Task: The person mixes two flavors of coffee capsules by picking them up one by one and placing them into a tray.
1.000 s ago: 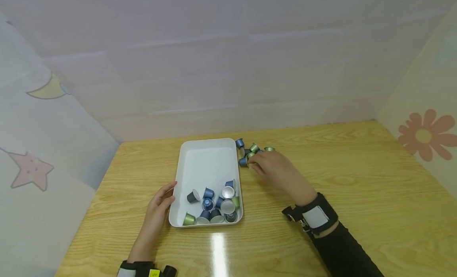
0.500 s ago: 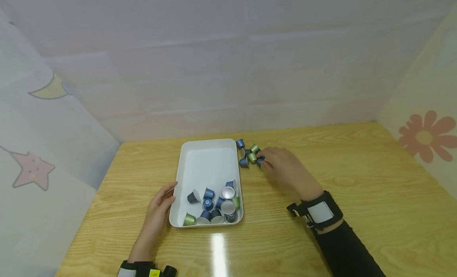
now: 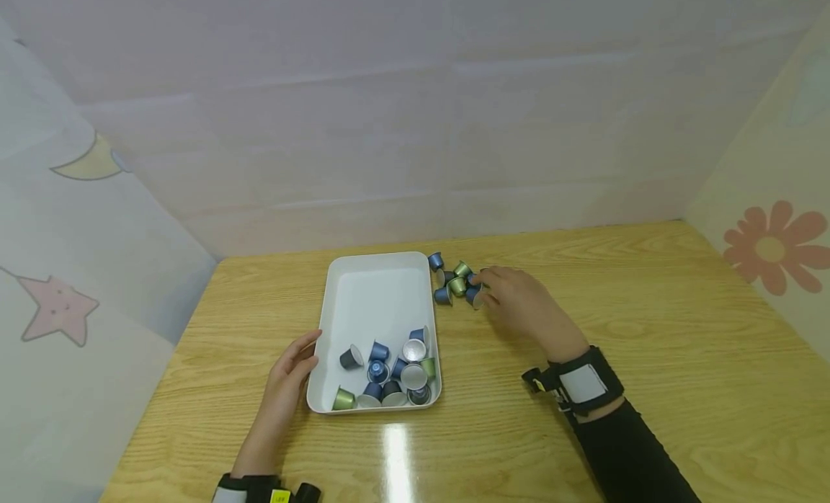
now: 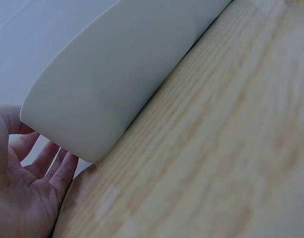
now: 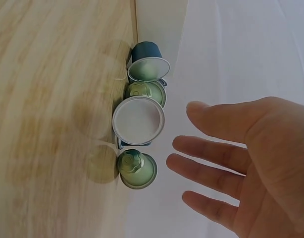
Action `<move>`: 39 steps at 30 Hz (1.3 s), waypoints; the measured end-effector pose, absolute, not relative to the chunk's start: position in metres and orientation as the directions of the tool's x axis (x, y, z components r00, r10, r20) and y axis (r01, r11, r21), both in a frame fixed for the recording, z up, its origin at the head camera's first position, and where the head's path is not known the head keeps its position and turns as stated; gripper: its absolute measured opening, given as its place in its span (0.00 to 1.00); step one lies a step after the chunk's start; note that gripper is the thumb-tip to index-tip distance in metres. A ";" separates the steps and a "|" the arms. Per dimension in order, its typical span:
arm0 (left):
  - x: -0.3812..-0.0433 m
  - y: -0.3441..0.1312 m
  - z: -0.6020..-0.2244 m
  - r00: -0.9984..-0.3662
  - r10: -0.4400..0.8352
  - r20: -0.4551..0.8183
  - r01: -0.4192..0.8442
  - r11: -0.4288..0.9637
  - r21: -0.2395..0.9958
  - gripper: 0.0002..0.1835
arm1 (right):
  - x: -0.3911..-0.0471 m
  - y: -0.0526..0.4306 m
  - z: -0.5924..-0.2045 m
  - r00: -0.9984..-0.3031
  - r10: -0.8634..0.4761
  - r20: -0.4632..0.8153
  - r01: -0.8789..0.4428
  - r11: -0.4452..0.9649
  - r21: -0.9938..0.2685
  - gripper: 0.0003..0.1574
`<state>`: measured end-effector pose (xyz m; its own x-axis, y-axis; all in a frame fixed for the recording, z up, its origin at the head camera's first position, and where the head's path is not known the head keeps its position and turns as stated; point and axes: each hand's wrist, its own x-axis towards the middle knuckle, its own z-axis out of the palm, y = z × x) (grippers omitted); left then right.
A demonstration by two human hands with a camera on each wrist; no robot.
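Note:
My left hand (image 3: pixel 288 366) touches the left side of a white tray (image 3: pixel 344 261) with relaxed fingers. In the left wrist view its fingertips meet the end of the tray wall (image 4: pixel 112 74). Coffee capsules in blue, green, dark and silver gather at the near end of the tray, among them a dark capsule (image 3: pixel 351 357) and a green capsule (image 3: pixel 344 398). My right hand (image 3: pixel 521 301) hovers at the right side of a capsule cluster outside the tray, nearest a blue capsule (image 3: pixel 474 296). The right wrist view shows its fingers apart, holding nothing, before a capsule's pale lid (image 5: pixel 138 120).
The loose cluster, with a green capsule (image 3: pixel 457 285) and a blue capsule (image 3: pixel 436 261), lies by the tray's far right corner. A wooden table (image 3: pixel 616 308) carries everything. A pale wall (image 3: pixel 324 128) stands behind it, with decorated side walls left and right.
My right hand has drawn back rightward from over the capsule cluster, uncovering green and blue capsules. My left hand and the tray have stayed in place.

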<state>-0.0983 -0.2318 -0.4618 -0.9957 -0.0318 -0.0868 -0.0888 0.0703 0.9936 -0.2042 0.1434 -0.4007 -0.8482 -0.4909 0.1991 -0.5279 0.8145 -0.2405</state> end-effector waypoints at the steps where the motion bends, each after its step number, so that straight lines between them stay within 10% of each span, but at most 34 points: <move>1: -0.098 -0.232 -0.462 -0.996 -0.032 -0.089 -0.091 0.069 0.993 0.24 | -0.204 0.143 -0.401 -0.848 -0.491 0.198 -0.527 0.816 -0.238 0.20; 39: -0.100 -0.233 -0.463 -0.994 -0.034 -0.101 -0.103 0.083 0.991 0.23 | -0.202 0.132 -0.417 -0.848 -0.517 0.115 -0.529 0.822 -0.210 0.20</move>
